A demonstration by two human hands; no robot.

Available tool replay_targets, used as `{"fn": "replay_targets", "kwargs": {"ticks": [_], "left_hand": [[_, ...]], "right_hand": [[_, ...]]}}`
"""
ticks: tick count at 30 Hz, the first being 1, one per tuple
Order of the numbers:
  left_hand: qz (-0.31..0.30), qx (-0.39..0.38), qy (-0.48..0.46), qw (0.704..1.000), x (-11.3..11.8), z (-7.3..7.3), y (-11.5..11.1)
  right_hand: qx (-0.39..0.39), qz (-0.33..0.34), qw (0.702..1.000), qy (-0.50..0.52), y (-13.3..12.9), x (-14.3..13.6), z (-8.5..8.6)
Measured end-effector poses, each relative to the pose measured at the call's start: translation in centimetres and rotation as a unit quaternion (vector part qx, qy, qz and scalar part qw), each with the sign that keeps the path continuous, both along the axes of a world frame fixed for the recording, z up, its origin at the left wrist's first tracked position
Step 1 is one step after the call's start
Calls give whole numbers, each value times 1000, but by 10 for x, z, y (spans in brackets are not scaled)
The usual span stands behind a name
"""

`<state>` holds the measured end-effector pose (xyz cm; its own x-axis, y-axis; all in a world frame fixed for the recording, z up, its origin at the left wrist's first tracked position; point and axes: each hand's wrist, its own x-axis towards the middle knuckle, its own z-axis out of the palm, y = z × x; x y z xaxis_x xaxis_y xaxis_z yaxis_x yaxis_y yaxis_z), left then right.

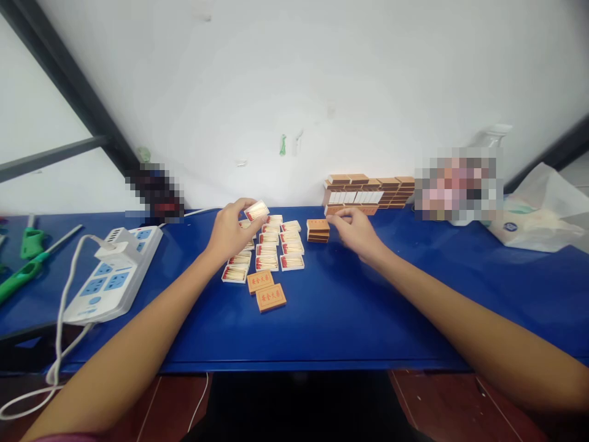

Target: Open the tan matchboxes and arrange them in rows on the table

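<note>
My left hand (233,228) is closed on a small white matchbox tray (256,211) full of red-tipped matches, tilted above the table. Below and beside it, several similar open trays of matches (267,250) lie in rows on the blue table, some partly hidden by the hand. My right hand (356,233) has its fingers pinched at the right edge of the top orange matchbox (318,225) of a short stack. Its thumb is mostly hidden. Nearer to me, two orange matchboxes with red lettering (270,298) lie flat, one overlapping the other.
A larger stack of matchboxes (391,191) stands against the white wall. On the left are a white power strip (122,276) with a plugged-in cable and green-handled lighters (32,244). A white plastic bag (536,215) sits at the right. The table's front edge (299,365) runs below.
</note>
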<state>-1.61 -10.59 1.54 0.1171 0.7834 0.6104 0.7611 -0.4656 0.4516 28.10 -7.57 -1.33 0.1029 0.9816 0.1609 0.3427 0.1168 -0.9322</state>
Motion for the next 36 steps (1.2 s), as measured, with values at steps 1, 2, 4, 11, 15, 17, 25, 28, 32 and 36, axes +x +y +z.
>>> {"fn": "replay_targets", "kwargs": {"ticks": [1,2,4,11,15,17,25,28,32,36], "left_hand": [[0,-2,5,1000,-4,0,4],[-3,-8,10,1000,-7,0,7],[-12,-27,12,1000,-8,4,16],[-105,-125,58,985,37,20,72],[-107,-198,115,968,64,11,101],[-116,-226,129,959,67,5,108],[-81,-189,143,968,44,24,78],[-107,-73,155,979,32,36,38],[-126,-1,112,986,19,38,-12],[-121,6,87,989,11,34,-30]], "right_hand": [[33,-16,999,-21,-1,0,0],[60,-26,997,-45,-1,0,1],[106,-25,990,-91,-4,1,3],[196,-26,963,-185,-4,4,5],[187,-22,960,-205,-2,5,5],[185,-18,959,-212,-3,5,5],[229,10,951,-207,-12,3,13],[241,156,939,-191,-35,-7,21],[183,397,874,-210,-79,-31,22],[151,416,851,-283,-104,-48,17]]}}
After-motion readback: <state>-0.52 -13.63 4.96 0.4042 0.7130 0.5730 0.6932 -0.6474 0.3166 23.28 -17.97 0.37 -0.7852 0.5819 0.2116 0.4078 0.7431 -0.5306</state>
